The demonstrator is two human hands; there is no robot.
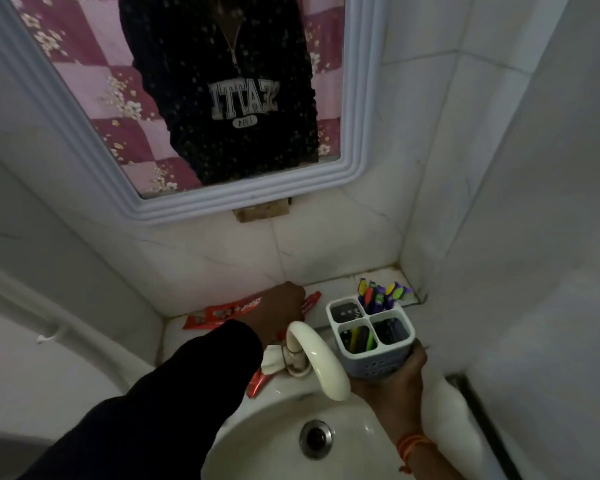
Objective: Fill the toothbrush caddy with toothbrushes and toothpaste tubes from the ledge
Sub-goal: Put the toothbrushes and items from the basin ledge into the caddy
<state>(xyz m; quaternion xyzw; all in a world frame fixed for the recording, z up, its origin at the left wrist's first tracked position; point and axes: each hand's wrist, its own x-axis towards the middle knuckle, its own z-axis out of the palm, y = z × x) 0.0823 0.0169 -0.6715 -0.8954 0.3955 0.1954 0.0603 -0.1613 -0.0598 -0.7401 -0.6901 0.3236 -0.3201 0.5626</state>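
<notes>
The left hand (284,311) was down on the ledge (340,289), fingers curled onto a red toothpaste tube (310,303) whose end stuck out just past the knuckles toward the ledge's right corner; whether the grip had fully closed could not be told. A second red tube (218,315) lay beside it, its long axis running along the ledge toward the left end, partly under the wrist. A third red tube (257,382) lay nearer the person, at the sink's (263,445) rim beside the tap base. The right hand (392,379) gripped the caddy (371,336) from below and held it upright over the sink's right rim. Toothbrushes (381,294) filled its far-right compartment, a few more (357,339) stood in the near-left one, and the other two looked empty. The caddy lay just right of the left hand, so the tube would likely need lifting and turning upright. The curved white faucet (321,355) stood between hand and caddy, in the way of a low sweep.
</notes>
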